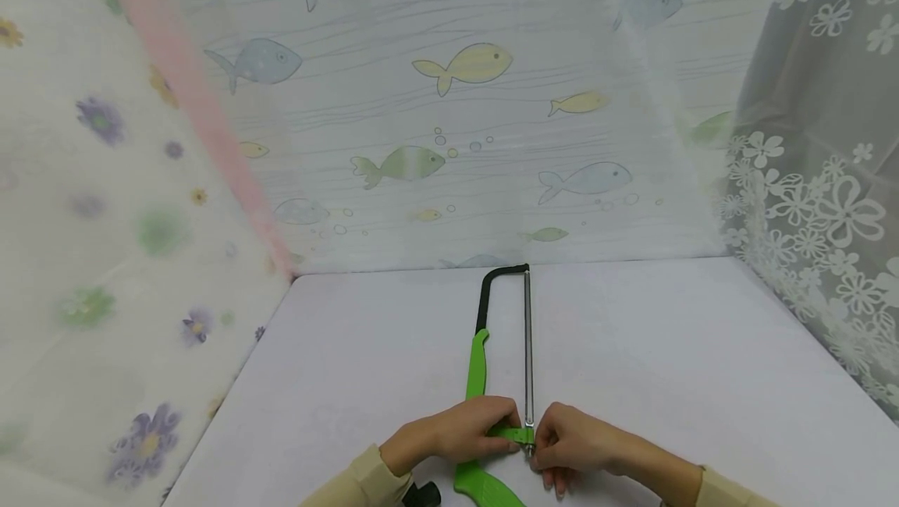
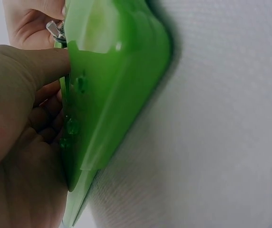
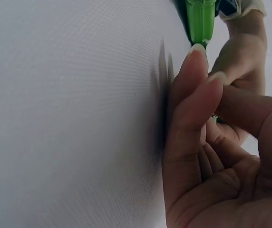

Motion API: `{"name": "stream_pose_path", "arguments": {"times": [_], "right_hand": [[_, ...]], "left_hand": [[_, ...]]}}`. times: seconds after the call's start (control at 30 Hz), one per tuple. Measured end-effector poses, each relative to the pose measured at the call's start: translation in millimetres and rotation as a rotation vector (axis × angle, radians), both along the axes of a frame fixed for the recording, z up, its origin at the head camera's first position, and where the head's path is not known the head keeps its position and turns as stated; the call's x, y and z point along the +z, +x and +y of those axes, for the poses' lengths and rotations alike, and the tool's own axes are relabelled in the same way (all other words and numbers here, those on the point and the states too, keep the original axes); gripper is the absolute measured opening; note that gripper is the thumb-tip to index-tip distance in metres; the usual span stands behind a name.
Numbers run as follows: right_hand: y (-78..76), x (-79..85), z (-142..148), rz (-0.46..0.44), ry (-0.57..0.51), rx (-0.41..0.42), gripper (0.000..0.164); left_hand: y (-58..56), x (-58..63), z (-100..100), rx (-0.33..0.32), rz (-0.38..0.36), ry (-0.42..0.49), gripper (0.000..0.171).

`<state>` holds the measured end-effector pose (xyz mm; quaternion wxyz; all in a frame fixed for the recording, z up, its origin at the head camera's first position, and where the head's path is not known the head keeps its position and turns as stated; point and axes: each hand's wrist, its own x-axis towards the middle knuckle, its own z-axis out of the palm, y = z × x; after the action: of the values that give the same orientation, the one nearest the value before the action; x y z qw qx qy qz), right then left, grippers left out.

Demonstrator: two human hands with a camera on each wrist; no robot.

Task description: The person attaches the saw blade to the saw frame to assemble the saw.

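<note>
A hacksaw (image 1: 477,366) with a green handle and black front frame lies on the white table, its blade (image 1: 529,351) running along the right side. My left hand (image 1: 472,427) holds the green frame, thumb and fingers around the short arm at the blade's near end. At that same end, my right hand (image 1: 579,441) pinches the metal wing nut (image 1: 530,451) with thumb and index finger. The left wrist view shows the wing nut (image 2: 54,30) beside the green handle (image 2: 112,80). In the right wrist view, my fingers hide the nut.
Beside the left sleeve, a small black object (image 1: 423,494) sits near the handle, partly cut off by the frame's bottom edge. The white tabletop (image 1: 632,335) stretches back to a fish-print curtain (image 1: 463,117). Patterned curtains hang on the left and right.
</note>
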<state>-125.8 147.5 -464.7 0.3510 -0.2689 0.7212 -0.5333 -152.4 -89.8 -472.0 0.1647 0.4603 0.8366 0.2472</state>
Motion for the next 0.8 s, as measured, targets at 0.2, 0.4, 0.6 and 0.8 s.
{"name": "stream_pose_path", "arguments": {"times": [0.2,0.4,0.6,0.8], "right_hand": [[0.5,0.0,-3.1,-0.028,0.062,-0.043,0.039],[0.2,-0.7,-5.4,-0.032,0.092,-0.082,0.046],[-0.7,1.5,-5.5,0.008,0.116,-0.112,0.041],[-3.0,2.8,-1.7,-0.033,0.052,-0.082,0.032]], "left_hand": [[0.3,-0.5,-0.7,-0.005,-0.008,0.003,0.007],[0.3,0.8,-0.3,-0.007,-0.008,0.01,0.008],[0.2,1.9,-0.3,-0.012,-0.009,0.012,0.008],[0.3,2.0,-1.0,-0.013,-0.008,0.007,0.007]]}}
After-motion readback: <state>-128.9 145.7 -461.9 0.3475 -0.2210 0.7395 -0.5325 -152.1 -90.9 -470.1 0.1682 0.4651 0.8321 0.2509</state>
